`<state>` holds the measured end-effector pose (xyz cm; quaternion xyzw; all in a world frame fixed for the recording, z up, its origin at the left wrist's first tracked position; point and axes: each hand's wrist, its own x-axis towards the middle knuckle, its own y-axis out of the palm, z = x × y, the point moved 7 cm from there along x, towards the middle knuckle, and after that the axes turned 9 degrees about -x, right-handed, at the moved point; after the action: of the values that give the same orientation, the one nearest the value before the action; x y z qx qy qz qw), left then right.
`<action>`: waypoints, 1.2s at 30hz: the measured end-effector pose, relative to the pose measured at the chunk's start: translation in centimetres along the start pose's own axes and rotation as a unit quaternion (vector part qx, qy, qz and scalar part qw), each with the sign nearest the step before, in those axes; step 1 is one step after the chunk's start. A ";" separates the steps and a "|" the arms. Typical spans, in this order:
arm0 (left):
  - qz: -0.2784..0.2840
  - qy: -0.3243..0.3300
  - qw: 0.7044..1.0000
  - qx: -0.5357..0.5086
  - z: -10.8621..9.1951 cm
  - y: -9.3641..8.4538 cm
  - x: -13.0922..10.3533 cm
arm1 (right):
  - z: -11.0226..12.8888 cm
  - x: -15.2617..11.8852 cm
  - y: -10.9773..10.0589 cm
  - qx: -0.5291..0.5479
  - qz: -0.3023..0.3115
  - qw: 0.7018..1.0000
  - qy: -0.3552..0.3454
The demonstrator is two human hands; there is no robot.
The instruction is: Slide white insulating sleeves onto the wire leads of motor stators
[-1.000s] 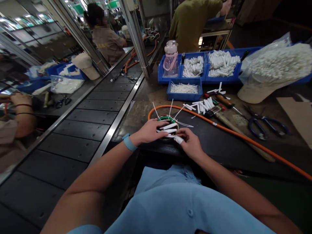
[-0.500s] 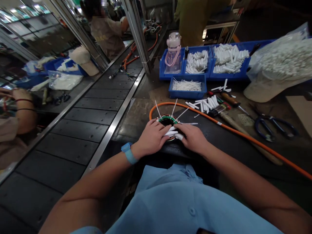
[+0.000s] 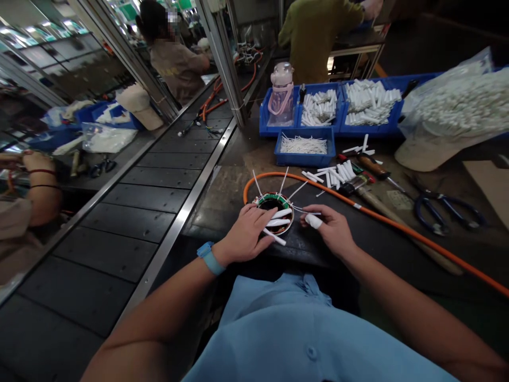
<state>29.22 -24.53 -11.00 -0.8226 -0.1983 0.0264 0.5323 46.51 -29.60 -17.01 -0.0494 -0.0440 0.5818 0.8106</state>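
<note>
A round part (image 3: 287,203) with a green inner band lies on a dark workbench (image 3: 222,212), in front of a person in a blue shirt (image 3: 274,329). Thin white ties (image 3: 283,180) stick out from its far edge, and white tubes (image 3: 281,223) lie across its near side.

The left hand (image 3: 248,233) rests over the part's left side, fingers extended, thumb apart, tubes between; whether it grips them cannot be told. The right hand (image 3: 332,231), one digit wrapped in white, is just right of the part, fingers curled nearly together beside a tie's end; whether they pinch it is unclear.

An orange cable (image 3: 377,216) loops behind the part. Beyond are loose tubes (image 3: 345,171) and a small blue tray (image 3: 304,158); pliers (image 3: 427,213) lie rightward.
</note>
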 end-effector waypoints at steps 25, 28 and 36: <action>-0.102 -0.077 0.992 -0.010 1.4 -1.1 0.0 | 8.3 4.3 9.1 -0.502 0.518 0.672 -0.170; -0.046 -0.067 0.997 0.018 1.5 -0.9 0.9 | 8.0 4.0 8.8 -0.553 0.441 0.679 -0.195; -0.012 -0.083 0.996 0.003 2.2 -0.4 1.8 | 7.9 4.0 8.1 -0.483 0.409 0.757 -0.160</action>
<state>30.15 -21.84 -11.30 -0.8136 -0.2514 0.0887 0.5167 39.14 -23.04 -10.15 -0.3539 -0.4245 0.7587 0.3448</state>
